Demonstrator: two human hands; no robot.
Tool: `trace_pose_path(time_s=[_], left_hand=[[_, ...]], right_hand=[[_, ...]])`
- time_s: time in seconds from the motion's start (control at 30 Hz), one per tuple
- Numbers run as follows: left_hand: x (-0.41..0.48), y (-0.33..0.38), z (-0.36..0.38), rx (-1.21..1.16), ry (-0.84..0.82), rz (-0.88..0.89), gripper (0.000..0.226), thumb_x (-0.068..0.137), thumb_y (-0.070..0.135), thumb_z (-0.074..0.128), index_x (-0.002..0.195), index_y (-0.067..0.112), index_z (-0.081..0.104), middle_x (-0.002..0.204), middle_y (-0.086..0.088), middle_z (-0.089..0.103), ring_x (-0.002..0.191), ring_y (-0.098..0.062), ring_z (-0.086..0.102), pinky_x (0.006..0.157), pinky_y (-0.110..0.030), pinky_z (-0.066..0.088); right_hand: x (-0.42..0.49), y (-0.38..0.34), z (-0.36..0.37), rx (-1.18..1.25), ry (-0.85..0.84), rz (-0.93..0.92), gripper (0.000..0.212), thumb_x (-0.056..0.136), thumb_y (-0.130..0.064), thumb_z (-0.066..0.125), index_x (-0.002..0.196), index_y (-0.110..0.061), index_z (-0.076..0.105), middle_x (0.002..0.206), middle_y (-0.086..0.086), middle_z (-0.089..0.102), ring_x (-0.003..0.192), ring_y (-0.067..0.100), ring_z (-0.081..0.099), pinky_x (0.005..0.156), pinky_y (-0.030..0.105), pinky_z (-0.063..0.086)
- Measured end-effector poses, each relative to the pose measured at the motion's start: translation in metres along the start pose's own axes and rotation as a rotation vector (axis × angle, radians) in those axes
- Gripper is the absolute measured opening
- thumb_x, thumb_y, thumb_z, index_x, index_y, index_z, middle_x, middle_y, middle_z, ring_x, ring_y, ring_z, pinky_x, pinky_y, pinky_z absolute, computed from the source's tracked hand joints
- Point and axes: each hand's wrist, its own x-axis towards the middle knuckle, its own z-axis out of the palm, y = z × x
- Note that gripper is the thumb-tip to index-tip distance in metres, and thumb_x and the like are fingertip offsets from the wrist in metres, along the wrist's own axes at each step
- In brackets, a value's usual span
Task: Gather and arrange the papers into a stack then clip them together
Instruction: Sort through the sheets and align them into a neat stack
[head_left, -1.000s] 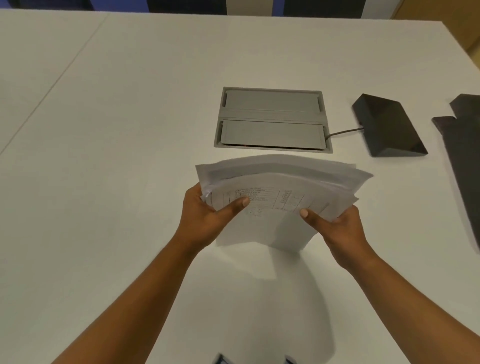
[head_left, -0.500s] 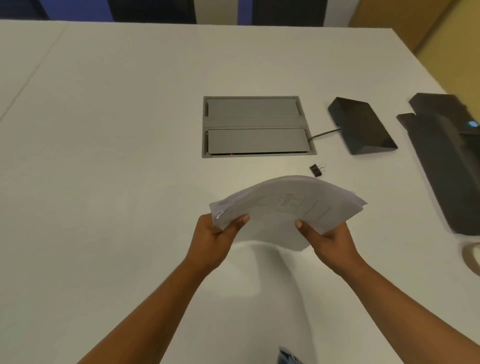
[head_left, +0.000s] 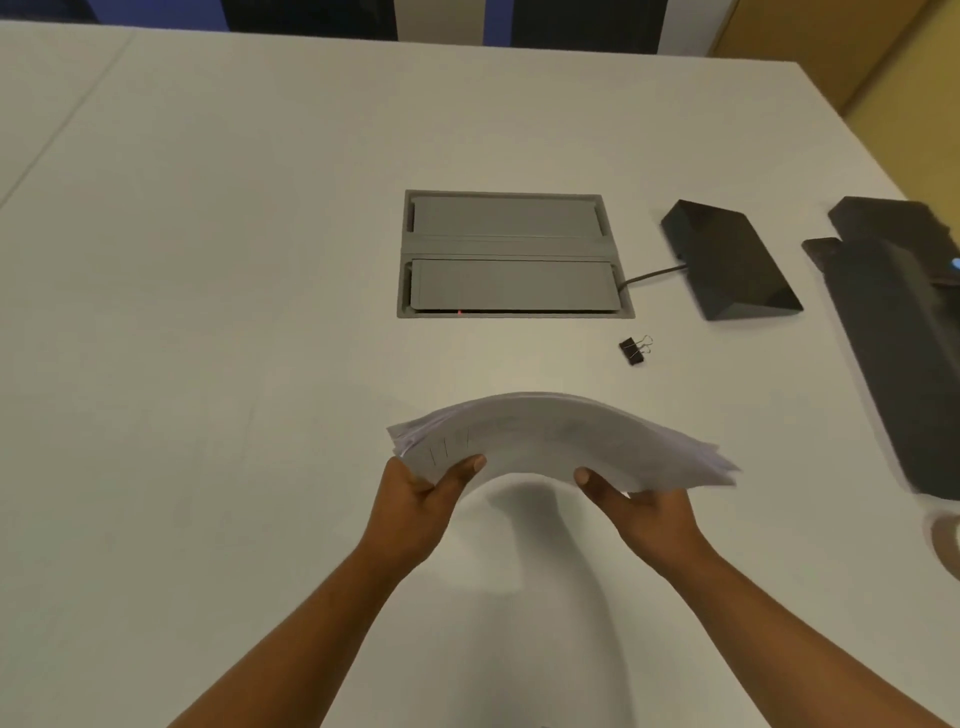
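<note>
Both hands clamped on bowed stack of white printed papers (head_left: 550, 441): left hand (head_left: 415, 506) at near-left corner, right hand (head_left: 649, 512) at near-right. Stack tipped flatter vs 1 s ago, held above white table (head_left: 208, 312), edges not yet squared. Small black binder clip (head_left: 632, 351) now exposed beyond stack, untouched; clipping pending. Print too blurred to read; no brands seen

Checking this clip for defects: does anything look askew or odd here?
The paper stack is uneven: sheet edges fan out at both ends, and it bows upward between the left hand and right hand. The binder clip lies unused on the table.
</note>
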Motion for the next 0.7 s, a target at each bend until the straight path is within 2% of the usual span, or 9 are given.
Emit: trace_pose_path(time_s=[0.07,0.1,0.17,0.23,0.33,0.4,0.47,0.57,0.7], left_hand=[[0.0,-0.001,0.005,0.002,-0.016,-0.014,0.043,0.084,0.01,0.075,0.112,0.042,0.063,0.104,0.006,0.071,0.101,-0.007,0.066,0.079,-0.022,0.059],[0.0,-0.005,0.007,0.006,-0.04,-0.046,0.042,0.084,0.012,0.076,0.107,0.046,0.066,0.101,0.005,0.072,0.098,-0.009,0.067,0.08,-0.027,0.06],[0.001,-0.016,0.011,0.02,-0.092,-0.131,0.042,0.086,0.019,0.075,0.1,0.057,0.066,0.101,0.008,0.073,0.096,-0.012,0.068,0.083,-0.037,0.061],[0.003,-0.024,0.013,0.031,-0.116,-0.192,0.038,0.088,0.023,0.072,0.102,0.058,0.065,0.106,0.006,0.073,0.1,-0.016,0.068,0.087,-0.041,0.06],[0.008,-0.033,0.011,0.048,-0.116,-0.238,0.03,0.091,0.023,0.069,0.109,0.046,0.064,0.111,0.004,0.072,0.103,-0.018,0.068,0.091,-0.042,0.059],[0.012,-0.035,0.009,0.062,-0.093,-0.24,0.025,0.091,0.023,0.068,0.111,0.037,0.066,0.111,0.004,0.073,0.102,-0.017,0.069,0.09,-0.041,0.059],[0.014,-0.032,0.01,0.046,-0.052,-0.207,0.027,0.091,0.02,0.068,0.116,0.031,0.066,0.112,0.004,0.073,0.102,-0.014,0.069,0.087,-0.033,0.059],[0.015,-0.031,0.013,0.023,-0.038,-0.185,0.033,0.09,0.017,0.069,0.123,0.023,0.065,0.112,0.007,0.072,0.101,-0.009,0.068,0.084,-0.025,0.059],[0.015,-0.047,0.018,0.075,-0.124,-0.329,0.037,0.087,0.026,0.072,0.124,0.021,0.064,0.112,0.005,0.072,0.103,-0.015,0.069,0.084,-0.028,0.059]], right_hand=[[0.001,-0.004,-0.002,-0.05,-0.117,0.062,0.022,0.089,-0.026,0.069,0.081,-0.043,0.059,0.083,-0.023,0.062,0.078,-0.003,0.059,0.085,0.014,0.039],[0.001,-0.002,-0.005,-0.038,-0.132,0.086,0.02,0.087,-0.026,0.069,0.083,-0.041,0.057,0.087,-0.022,0.06,0.078,-0.004,0.058,0.084,0.014,0.039],[0.009,0.01,-0.008,-0.043,-0.101,0.029,0.029,0.08,-0.021,0.074,0.102,-0.034,0.06,0.107,-0.009,0.067,0.089,-0.009,0.064,0.079,0.01,0.046],[0.014,0.025,-0.009,-0.058,-0.105,0.024,0.04,0.08,-0.015,0.076,0.115,-0.025,0.06,0.114,0.0,0.068,0.095,-0.012,0.063,0.073,0.006,0.048],[0.02,0.038,-0.006,-0.045,-0.106,0.03,0.038,0.086,-0.015,0.072,0.12,-0.027,0.059,0.115,-0.005,0.068,0.1,-0.012,0.062,0.077,0.006,0.048],[0.019,0.036,-0.003,-0.057,-0.103,0.001,0.036,0.089,-0.015,0.068,0.119,-0.032,0.059,0.112,-0.017,0.069,0.103,-0.009,0.062,0.082,0.01,0.05],[0.018,0.034,-0.001,-0.047,-0.069,-0.045,0.035,0.089,-0.008,0.067,0.119,-0.025,0.059,0.103,-0.024,0.07,0.101,-0.011,0.062,0.08,0.008,0.049],[0.022,0.033,-0.003,-0.028,-0.044,-0.11,0.038,0.084,-0.002,0.071,0.119,-0.009,0.061,0.106,-0.01,0.069,0.098,-0.008,0.064,0.075,0.006,0.048],[0.027,0.045,0.001,-0.084,-0.124,-0.013,0.041,0.082,-0.01,0.075,0.114,-0.031,0.058,0.106,-0.012,0.067,0.096,-0.011,0.063,0.073,0.008,0.05]])
